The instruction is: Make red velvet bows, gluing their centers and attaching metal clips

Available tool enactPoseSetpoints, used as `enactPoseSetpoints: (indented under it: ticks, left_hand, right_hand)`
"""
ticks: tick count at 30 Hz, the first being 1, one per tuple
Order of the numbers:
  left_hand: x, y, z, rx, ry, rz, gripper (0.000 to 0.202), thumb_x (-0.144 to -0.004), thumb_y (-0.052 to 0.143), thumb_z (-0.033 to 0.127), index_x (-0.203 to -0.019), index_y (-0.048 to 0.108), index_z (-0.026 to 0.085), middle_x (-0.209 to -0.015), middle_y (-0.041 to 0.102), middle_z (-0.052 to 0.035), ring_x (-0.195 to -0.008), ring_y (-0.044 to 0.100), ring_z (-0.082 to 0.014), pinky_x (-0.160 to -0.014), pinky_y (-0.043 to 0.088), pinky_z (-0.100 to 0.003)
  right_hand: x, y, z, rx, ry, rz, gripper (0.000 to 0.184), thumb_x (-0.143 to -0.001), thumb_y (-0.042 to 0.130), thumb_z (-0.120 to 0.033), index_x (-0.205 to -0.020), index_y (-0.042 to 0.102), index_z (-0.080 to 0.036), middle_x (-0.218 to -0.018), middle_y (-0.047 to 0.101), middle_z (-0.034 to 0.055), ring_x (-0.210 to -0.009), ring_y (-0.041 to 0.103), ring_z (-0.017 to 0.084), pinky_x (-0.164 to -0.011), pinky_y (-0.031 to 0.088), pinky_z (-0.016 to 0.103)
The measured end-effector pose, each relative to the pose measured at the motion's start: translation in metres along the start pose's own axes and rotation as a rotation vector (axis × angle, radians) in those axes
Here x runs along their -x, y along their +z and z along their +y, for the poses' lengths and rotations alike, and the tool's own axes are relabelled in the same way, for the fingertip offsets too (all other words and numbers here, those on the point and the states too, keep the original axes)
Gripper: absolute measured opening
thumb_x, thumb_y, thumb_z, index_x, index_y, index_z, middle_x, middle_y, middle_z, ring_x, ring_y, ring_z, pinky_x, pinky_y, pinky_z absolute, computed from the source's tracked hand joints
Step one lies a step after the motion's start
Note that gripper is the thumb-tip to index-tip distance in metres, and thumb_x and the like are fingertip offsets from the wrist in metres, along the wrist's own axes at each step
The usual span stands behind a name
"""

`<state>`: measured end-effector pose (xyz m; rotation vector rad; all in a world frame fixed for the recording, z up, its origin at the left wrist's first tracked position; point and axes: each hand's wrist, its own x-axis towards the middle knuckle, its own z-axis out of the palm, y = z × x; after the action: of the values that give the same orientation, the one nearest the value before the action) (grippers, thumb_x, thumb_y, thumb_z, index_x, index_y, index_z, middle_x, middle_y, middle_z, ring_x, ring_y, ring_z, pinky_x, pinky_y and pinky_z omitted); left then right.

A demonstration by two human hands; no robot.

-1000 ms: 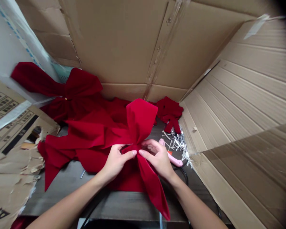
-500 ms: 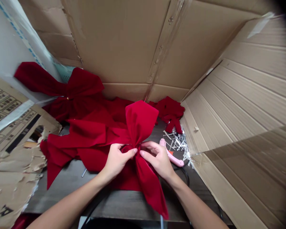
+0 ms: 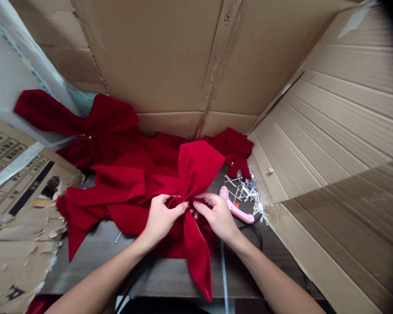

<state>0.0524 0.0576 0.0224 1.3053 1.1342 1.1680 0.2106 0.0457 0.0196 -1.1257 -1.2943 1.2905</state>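
A red velvet bow point(image 3: 196, 174) sits gathered at its centre between both hands, lying on the near part of the desk point(image 3: 85, 266). One upright loop rises away from the person, a second loop spreads left over other red velvet, and a tail hangs toward the desk's near edge. The left hand point(image 3: 162, 218) and right hand point(image 3: 218, 218) meet at the narrow waist of the bow, with the fingers of the left hand point(image 3: 173, 207) and the fingers of the right hand point(image 3: 203, 205) clenched on the folds from either side.

The gathered folds look like the weak point: if either grip eases, they could spring apart and the loops could slump. Just right of the right hand lies a pink hot glue gun point(image 3: 236, 211), and its black cord point(image 3: 257, 235) curves across the desk. A careless sideways move could snag that cord or press the velvet against the gun, which might mark the pile if hot.

Beyond the bow, more red velvet bows point(image 3: 98, 126) lie heaped against the left, and a smaller red velvet bundle point(image 3: 234, 148) sits at the far side. A tangle of silvery wire pieces point(image 3: 245, 189) lies beside the gun. The whole work area sits inside tall cardboard carton panels point(image 3: 163, 52), with torn cardboard point(image 3: 19, 261) at the left.
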Motion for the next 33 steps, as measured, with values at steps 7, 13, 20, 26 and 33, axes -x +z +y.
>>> enactPoseSetpoints:
  ticks: [7, 13, 20, 26, 33]
  left_hand:
    - [-0.0006, 0.001, 0.0009, -0.021, -0.031, -0.01, 0.02, -0.068, 0.072, 0.02, -0.085, 0.072, 0.01, -0.082, 0.075, -0.0079, -0.081, 0.068, -0.0238, -0.078, 0.052, -0.032]
    - [0.0013, 0.0003, 0.0006, -0.002, -0.009, -0.062, 0.014, -0.071, 0.07, 0.02, -0.083, 0.072, 0.012, -0.08, 0.074, -0.0054, -0.078, 0.067, -0.0213, -0.076, 0.051, -0.029]
    - [0.0019, 0.0008, 0.0014, -0.006, -0.026, -0.035, 0.014, -0.071, 0.071, 0.02, -0.082, 0.071, 0.011, -0.072, 0.072, -0.004, -0.07, 0.065, -0.0194, -0.07, 0.051, -0.028]
    - [0.0024, 0.0016, 0.0035, 0.019, -0.023, -0.02, 0.018, -0.069, 0.073, 0.019, -0.084, 0.073, 0.011, -0.078, 0.074, -0.0048, -0.075, 0.066, -0.0202, -0.073, 0.05, -0.028]
    - [0.0047, 0.0027, 0.0049, 0.094, -0.081, 0.015, 0.021, -0.068, 0.075, 0.021, -0.086, 0.074, 0.011, -0.086, 0.077, -0.0069, -0.081, 0.068, -0.0217, -0.076, 0.052, -0.029]
  right_hand:
    - [-0.0006, 0.0018, 0.0004, 0.014, 0.027, 0.038, 0.014, -0.077, 0.064, -0.027, -0.077, 0.067, -0.014, -0.064, 0.068, 0.0034, -0.055, 0.062, 0.015, -0.055, 0.05, 0.027]
    - [-0.0004, 0.0028, 0.002, 0.015, 0.028, 0.041, 0.013, -0.076, 0.065, -0.026, -0.078, 0.069, -0.014, -0.068, 0.07, 0.0045, -0.059, 0.064, 0.017, -0.055, 0.052, 0.027]
    - [-0.0012, 0.0026, 0.0004, -0.077, 0.051, -0.026, 0.013, -0.077, 0.062, -0.026, -0.08, 0.066, -0.014, -0.063, 0.068, 0.0017, -0.05, 0.062, 0.014, -0.051, 0.05, 0.026]
    - [-0.0001, 0.0029, -0.0033, -0.086, 0.064, -0.041, 0.013, -0.078, 0.06, -0.028, -0.08, 0.063, -0.015, -0.061, 0.069, 0.0006, -0.05, 0.064, 0.016, -0.053, 0.052, 0.028]
    - [-0.0011, 0.0004, -0.002, -0.104, 0.076, -0.03, 0.011, -0.077, 0.062, -0.027, -0.078, 0.061, -0.015, -0.06, 0.068, 0.0008, -0.052, 0.066, 0.017, -0.054, 0.053, 0.028]
